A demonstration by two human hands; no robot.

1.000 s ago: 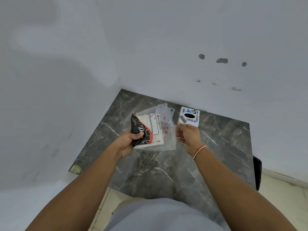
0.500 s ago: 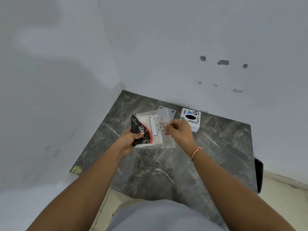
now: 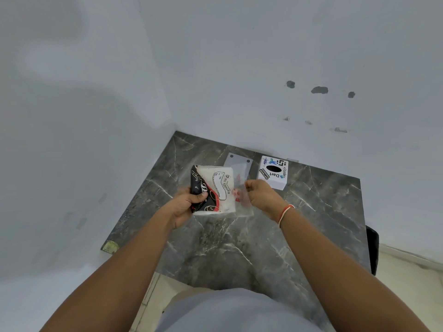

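Note:
A pack of tissues [image 3: 221,188], white with a black and red printed end, is held above the dark marble table [image 3: 239,248]. My left hand [image 3: 185,204] grips its black end, thumb on top. The clear plastic wrapper [image 3: 242,188] sticks out past the pack's right side. My right hand [image 3: 262,194] pinches that wrapper with curled fingers; an orange and white thread band circles its wrist.
A white tissue box [image 3: 273,172] with stickers and a dark oval opening stands at the back of the table, close to the wall. A grey plate [image 3: 238,162] with two dark dots lies beside it. White walls close in at left and behind.
My right hand moved left from near the white box to the pack and took hold of the clear wrapper. The left hand kept its grip on the pack.

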